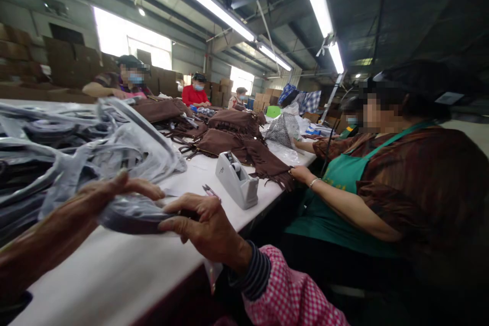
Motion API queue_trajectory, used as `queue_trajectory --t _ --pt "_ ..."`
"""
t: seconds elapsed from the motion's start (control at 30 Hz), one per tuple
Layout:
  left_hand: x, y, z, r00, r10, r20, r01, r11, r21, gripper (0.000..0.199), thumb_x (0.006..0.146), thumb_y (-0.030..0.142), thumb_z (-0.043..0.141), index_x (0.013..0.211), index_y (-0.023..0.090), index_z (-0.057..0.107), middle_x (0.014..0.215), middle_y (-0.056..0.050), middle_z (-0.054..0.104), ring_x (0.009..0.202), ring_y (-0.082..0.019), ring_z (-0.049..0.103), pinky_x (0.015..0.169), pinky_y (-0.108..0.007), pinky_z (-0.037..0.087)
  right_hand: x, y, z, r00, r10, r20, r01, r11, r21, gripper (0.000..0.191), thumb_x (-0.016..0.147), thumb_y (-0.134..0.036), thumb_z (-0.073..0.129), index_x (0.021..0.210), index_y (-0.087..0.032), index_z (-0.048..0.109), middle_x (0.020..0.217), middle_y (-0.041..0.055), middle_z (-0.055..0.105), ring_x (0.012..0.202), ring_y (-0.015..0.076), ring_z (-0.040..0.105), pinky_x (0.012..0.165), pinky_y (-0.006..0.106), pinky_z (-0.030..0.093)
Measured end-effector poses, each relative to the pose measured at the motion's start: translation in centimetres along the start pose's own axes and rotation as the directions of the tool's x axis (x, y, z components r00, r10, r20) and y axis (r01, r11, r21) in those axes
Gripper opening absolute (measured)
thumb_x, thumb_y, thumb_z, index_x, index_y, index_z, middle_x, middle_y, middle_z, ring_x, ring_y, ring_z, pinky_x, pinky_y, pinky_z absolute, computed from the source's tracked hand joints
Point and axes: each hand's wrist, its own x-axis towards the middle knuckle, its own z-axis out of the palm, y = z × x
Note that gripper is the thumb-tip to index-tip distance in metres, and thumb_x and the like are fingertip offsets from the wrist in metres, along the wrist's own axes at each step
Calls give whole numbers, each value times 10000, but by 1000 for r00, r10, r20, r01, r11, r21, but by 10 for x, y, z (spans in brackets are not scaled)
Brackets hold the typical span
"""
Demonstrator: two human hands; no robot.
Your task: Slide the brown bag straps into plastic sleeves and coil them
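Note:
Just above the near table edge is a flattened dark strap-like bundle in clear plastic (pixel 132 215). My right hand (pixel 208 221) grips its right end between thumb and fingers. My left hand (pixel 114 188) lies over the bundle's top and left side, fingers stretched out and thumb raised; its underside is hidden. Behind it, a big heap of similar plastic-wrapped grey and dark pieces (pixel 72 155) fills the left of the table. A grey tape dispenser (pixel 237 183) stands beyond my right hand, with small thread snips (pixel 210 192) lying beside it.
Brown fringed bags (pixel 233 140) are piled along the middle of the white table (pixel 95 275). At right, close by, sits a co-worker in a green apron (pixel 344 183), one hand on a brown fringed piece. Other people sit farther along the table. Cardboard boxes (pixel 59 58) are stacked behind.

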Motion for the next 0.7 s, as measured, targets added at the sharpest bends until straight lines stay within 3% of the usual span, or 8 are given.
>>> queue_trajectory --t 0.07,0.13,0.2,0.23,0.33,0.47,0.53,0.7 --pt "-5 5 0 995 25 101 -30 999 46 383 1023 475 458 1105 277 775 1187 -14 771 1117 -252 693 952 -341 581 -5 10 -3 988 -127 85 151 904 -401 183 976 -332 666 1013 -168 738 947 62 715 872 187 677 798 294 537" --pt "-13 5 14 979 110 172 -142 972 189 250 948 452 654 1111 310 778 1180 -19 761 1084 -246 676 960 -322 554 -13 27 -3 964 -130 231 255 690 -677 161 999 -247 597 1083 -159 702 1049 100 721 969 222 690 819 305 551" --pt "-23 -2 37 962 189 199 -239 933 269 168 913 406 732 1053 335 792 1128 -22 760 1012 -234 667 894 -301 554 -22 46 -1 942 -74 329 314 546 -777 181 994 -214 578 1147 -157 656 1092 111 716 973 228 694 766 292 566" --pt "-28 -6 47 960 201 195 -252 922 294 165 918 387 735 1067 339 786 1145 -27 748 1023 -235 652 888 -300 549 -26 53 -1 933 -62 355 333 523 -785 193 998 -215 576 1175 -164 637 1109 107 714 996 225 692 772 287 571" --pt "-41 -15 68 967 205 151 -244 916 318 162 955 414 695 1072 329 769 1188 -34 705 1075 -238 594 903 -302 529 -33 62 -6 926 -52 373 335 565 -754 197 1030 -252 572 1217 -203 608 1169 76 704 1074 198 678 892 281 563" --pt "-50 -9 72 975 179 131 -214 911 352 192 1008 415 608 1023 291 755 1107 -41 679 1023 -240 550 860 -323 497 -34 44 -28 916 -9 400 321 612 -722 263 1000 -217 626 1262 -235 606 1282 60 668 1187 205 624 1037 331 503" --pt "-49 -1 72 981 137 134 -181 895 408 190 1024 358 576 1006 270 743 1081 -45 671 1004 -244 539 857 -349 475 -36 33 -45 928 34 371 265 641 -721 335 950 -149 656 1272 -228 614 1304 67 645 1197 211 606 1032 339 492" --pt "-44 11 70 983 22 182 -108 870 481 185 1028 281 530 998 220 703 1089 -60 649 1013 -258 525 877 -392 452 -35 30 -79 934 187 304 48 779 -626 150 905 -96 673 980 -188 765 960 23 699 907 163 648 865 284 480"
